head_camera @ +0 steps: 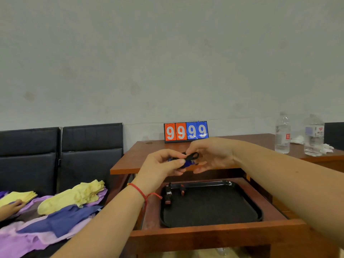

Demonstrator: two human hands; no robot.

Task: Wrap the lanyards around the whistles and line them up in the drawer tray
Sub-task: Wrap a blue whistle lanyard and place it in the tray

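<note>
Here, in the head view, we are holding a blue whistle (pixel 188 163) above the open drawer (pixel 214 235) of the desk (pixel 251 144). Our left hand (pixel 163 165) is pinching it, fingers curled, while our right hand (pixel 210 155) is pinching a loop of its black lanyard (pixel 192 155). Below, two wrapped whistles (pixel 168 195), probably red, are lying at the black tray's (pixel 210 211) far left corner.

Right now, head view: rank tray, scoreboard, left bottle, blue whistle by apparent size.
1. tray
2. scoreboard
3. left bottle, farther away, so true size is unsure
4. blue whistle, mostly hidden between left hand and right hand
</note>
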